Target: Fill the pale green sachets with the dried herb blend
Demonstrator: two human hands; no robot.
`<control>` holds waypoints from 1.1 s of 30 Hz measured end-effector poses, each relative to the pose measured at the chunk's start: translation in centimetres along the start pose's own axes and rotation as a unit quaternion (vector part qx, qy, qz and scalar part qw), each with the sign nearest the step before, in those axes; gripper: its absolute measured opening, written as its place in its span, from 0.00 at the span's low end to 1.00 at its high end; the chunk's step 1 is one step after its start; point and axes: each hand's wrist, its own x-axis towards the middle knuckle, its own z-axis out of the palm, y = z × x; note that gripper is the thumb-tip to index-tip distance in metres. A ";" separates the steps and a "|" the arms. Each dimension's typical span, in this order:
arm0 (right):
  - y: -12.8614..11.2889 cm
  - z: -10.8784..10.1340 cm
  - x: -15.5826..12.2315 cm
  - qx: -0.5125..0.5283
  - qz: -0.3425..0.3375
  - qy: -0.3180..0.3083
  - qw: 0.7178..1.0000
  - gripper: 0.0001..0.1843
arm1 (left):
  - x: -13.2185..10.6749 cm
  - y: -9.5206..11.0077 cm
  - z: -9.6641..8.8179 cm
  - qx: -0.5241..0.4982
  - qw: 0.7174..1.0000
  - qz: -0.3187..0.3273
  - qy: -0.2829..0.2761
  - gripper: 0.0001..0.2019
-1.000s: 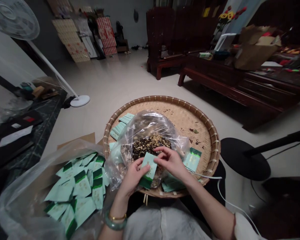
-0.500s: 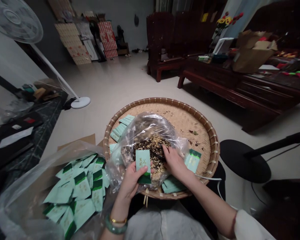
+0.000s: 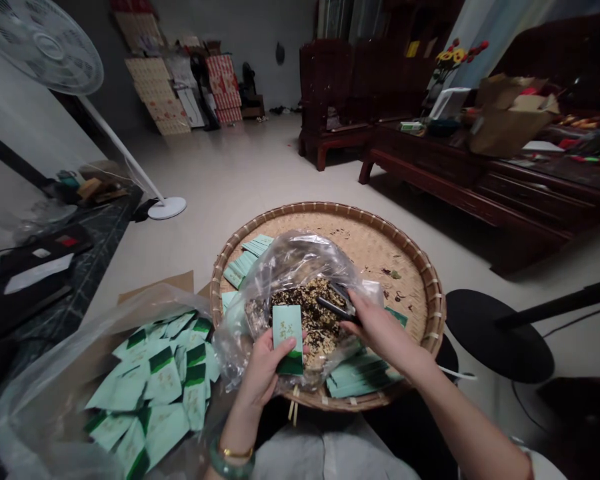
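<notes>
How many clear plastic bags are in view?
2. One bag sits in the basket, around the dried mix; a second bag lies lower left, holding green sachets. More may be hidden.

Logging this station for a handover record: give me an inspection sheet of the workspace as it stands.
Surface: round woven tray, stray bits on its weave.
Job's things: clear bag of dried mix; green packet; dark tool.
Clutter: packet stacks on the tray; packet heap in a second bag, left.
Hands: left hand holds the green packet upright; right hand grips the dark tool over the dried mix.
Cables: white cable by the right arm.
Surroundings: standing fan, wooden furniture.
</notes>
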 end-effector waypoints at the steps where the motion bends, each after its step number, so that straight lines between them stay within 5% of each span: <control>1: -0.2 -0.3 0.0 0.000 0.005 0.001 1.000 0.30 | 0.0 0.0 0.0 0.001 1.000 0.001 0.000 0.27; 5: -1.5 -1.2 -0.2 0.102 -0.015 -0.011 0.995 0.27 | -0.1 0.0 0.0 0.007 1.000 0.006 0.004 0.27; 11: -2.6 -2.7 -0.8 0.287 -0.013 -0.133 0.949 0.27 | -0.2 -0.1 -0.3 0.035 0.999 0.006 -0.020 0.24; 18: -3.2 -2.8 0.0 0.256 -0.081 -0.129 0.955 0.22 | -0.4 -0.2 -0.2 0.100 0.991 -0.003 -0.091 0.22; 24: -4.6 -2.1 0.6 0.228 -0.117 -0.121 0.959 0.16 | -0.3 -0.1 -0.3 0.113 0.990 -0.011 -0.078 0.21; 33: -4.1 -1.1 0.9 0.271 -0.067 -0.091 0.956 0.14 | -0.6 0.0 -1.7 0.122 0.992 0.002 -0.045 0.23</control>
